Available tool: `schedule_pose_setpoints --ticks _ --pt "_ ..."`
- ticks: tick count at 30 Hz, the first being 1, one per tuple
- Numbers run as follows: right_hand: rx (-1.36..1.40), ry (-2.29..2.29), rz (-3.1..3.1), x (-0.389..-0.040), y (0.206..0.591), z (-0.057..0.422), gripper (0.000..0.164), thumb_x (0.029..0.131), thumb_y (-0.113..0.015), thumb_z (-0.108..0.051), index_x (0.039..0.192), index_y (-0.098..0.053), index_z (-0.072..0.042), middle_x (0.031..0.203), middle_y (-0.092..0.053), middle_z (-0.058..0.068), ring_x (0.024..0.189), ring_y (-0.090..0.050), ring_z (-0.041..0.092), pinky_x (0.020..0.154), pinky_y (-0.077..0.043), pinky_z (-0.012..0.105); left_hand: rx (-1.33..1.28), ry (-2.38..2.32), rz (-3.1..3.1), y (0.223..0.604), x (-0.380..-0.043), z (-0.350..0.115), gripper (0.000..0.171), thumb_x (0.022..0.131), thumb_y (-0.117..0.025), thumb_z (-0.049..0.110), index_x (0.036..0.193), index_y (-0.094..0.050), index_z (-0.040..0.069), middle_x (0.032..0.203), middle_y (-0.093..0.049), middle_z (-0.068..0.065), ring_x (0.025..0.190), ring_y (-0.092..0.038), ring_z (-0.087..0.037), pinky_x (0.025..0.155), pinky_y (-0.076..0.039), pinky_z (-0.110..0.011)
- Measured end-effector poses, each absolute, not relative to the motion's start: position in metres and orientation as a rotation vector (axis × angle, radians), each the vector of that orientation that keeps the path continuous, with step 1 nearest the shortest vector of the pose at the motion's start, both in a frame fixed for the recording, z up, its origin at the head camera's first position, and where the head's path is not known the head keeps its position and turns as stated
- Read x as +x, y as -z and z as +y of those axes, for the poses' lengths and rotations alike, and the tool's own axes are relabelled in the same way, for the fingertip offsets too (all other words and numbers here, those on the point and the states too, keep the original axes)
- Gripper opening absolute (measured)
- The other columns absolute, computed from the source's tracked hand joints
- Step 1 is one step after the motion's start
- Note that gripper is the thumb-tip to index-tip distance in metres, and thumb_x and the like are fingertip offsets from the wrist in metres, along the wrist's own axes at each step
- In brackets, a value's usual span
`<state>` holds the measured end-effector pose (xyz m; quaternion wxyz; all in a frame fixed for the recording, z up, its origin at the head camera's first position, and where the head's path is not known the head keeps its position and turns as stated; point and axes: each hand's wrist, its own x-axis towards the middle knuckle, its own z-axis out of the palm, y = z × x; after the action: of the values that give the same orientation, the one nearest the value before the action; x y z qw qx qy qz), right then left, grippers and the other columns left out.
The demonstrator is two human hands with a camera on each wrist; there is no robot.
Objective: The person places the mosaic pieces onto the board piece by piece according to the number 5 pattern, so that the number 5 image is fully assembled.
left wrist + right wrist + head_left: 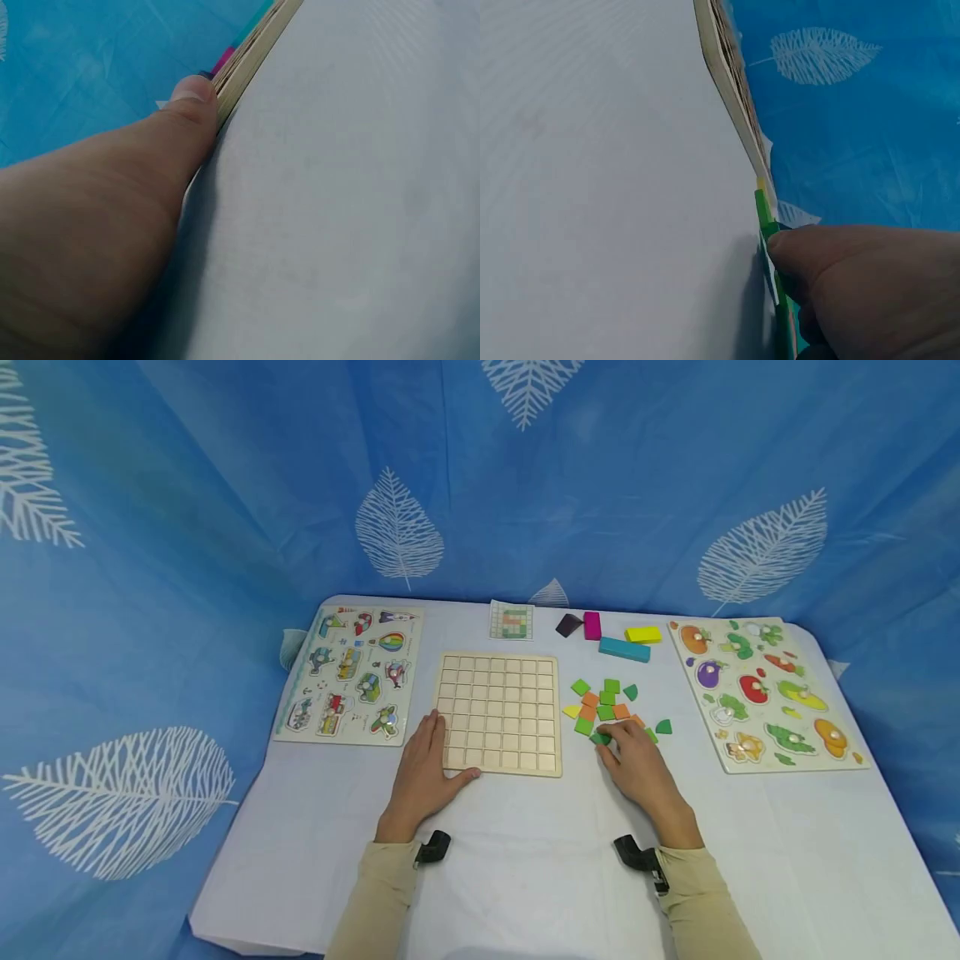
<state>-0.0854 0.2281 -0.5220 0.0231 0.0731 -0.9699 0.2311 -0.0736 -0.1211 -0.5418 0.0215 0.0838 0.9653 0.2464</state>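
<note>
A wooden grid board with square recesses lies in the middle of the table. My left hand rests at its lower left corner, fingers straight along the left edge. In the left wrist view the thumb touches the board's side. To the right of the board, my right hand pinches a dark green quarter-round piece between thumb and fingertips. Around it lie flat green squares, orange squares, a yellow piece and dark green quarter-rounds. In the right wrist view the thumb partly hides the held piece.
A vehicle puzzle board lies at left, a vegetable puzzle board at right. Behind the grid are a pattern card, a black piece, and magenta, teal and yellow blocks. Blue curtain borders the table.
</note>
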Motion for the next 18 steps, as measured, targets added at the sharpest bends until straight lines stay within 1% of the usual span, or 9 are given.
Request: schedule_pose_setpoints --ticks 4,8,12,18 --pt "0.321 -0.741 -2.989 -0.094 0.514 0.218 0.029 0.097 -0.068 -0.015 0.124 -0.068 -0.002 0.113 -0.062 0.018 0.092 -0.056 0.029 0.078 -0.049 0.045 0.257 -0.749 2.999 0.542 -0.074 -0.120 0.113 0.086 -0.069 0.067 0.162 -0.019 0.001 0.171 -0.015 -0.018 0.159 -0.015 -0.036 0.127 -0.022 -0.055" --pt "0.479 -0.798 -2.970 -0.112 0.501 0.196 0.030 0.098 -0.068 -0.016 0.126 -0.067 -0.004 0.116 -0.062 0.015 0.099 -0.057 0.029 0.084 -0.050 0.046 0.253 -0.739 3.010 0.541 -0.074 -0.120 0.108 0.086 -0.067 0.068 0.162 -0.023 0.005 0.171 -0.015 -0.017 0.159 -0.015 -0.036 0.126 -0.022 -0.055" --pt "0.634 -0.851 -2.981 -0.139 0.491 0.165 0.030 0.100 -0.066 -0.017 0.128 -0.067 -0.006 0.120 -0.062 0.014 0.109 -0.060 0.030 0.092 -0.052 0.048 0.239 -0.706 2.999 0.542 -0.074 -0.118 0.106 0.088 -0.064 0.070 0.163 -0.023 0.007 0.172 -0.014 -0.016 0.160 -0.013 -0.035 0.127 -0.022 -0.055" --pt "0.805 -0.862 -3.023 -0.183 0.494 0.119 0.029 0.103 -0.062 -0.020 0.128 -0.068 -0.009 0.126 -0.062 0.012 0.120 -0.061 0.030 0.105 -0.051 0.047 0.228 -0.674 2.998 0.544 -0.074 -0.116 0.104 0.089 -0.060 0.072 0.163 -0.023 0.009 0.172 -0.013 -0.015 0.160 -0.012 -0.034 0.127 -0.023 -0.054"
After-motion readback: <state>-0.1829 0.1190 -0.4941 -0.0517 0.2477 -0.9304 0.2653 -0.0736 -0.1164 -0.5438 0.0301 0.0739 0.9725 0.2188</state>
